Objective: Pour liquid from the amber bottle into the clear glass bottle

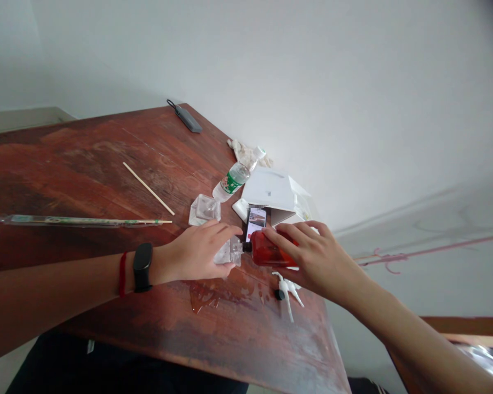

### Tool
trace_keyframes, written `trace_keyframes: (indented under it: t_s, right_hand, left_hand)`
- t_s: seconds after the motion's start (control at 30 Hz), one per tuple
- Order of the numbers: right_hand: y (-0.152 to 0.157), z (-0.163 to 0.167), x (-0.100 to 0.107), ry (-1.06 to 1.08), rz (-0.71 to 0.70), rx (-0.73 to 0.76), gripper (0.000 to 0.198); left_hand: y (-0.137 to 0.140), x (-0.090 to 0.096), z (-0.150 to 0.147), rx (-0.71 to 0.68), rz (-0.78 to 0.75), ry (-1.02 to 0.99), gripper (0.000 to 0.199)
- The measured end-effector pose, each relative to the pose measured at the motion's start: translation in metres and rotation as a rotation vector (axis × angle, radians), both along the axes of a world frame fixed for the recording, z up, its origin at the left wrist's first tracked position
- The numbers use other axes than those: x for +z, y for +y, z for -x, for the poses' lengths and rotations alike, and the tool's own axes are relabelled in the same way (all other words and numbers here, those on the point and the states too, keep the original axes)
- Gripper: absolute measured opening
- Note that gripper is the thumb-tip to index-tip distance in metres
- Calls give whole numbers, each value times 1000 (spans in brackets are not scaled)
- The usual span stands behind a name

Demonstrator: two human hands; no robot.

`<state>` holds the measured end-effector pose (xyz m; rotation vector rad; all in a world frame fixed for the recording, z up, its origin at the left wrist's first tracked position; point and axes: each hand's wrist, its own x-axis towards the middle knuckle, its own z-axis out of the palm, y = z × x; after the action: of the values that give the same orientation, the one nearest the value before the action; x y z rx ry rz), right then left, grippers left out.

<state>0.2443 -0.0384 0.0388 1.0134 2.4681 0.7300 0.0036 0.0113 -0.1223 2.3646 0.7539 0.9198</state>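
Observation:
My left hand (203,249) is closed around a small clear bottle (235,251) whose open neck points right. From the other side my right hand (304,249) grips a bottle of red liquid (267,249), tipped onto its side. The red bottle's dark neck meets the clear bottle's mouth, though I cannot tell whether it reaches inside. Below my right hand lie white pump heads (287,290) beside a black cap (279,295). A wet puddle (203,297) spreads on the wood below my left hand.
On the wooden table (86,169) are a labelled water bottle (232,182), a clear plastic container (205,209), a phone (256,221), a white box (269,189), a loose chopstick (148,187), wrapped chopsticks (86,220) and a grey device (188,119). A wall stands behind.

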Motion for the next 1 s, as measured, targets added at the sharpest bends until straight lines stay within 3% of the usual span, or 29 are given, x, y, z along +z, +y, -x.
trace_keyframes:
  t_s: [1.0]
  right_hand:
    - [0,0,-2,27,17,-25,62]
  left_hand:
    - [0,-2,0,6,-3,-22,61]
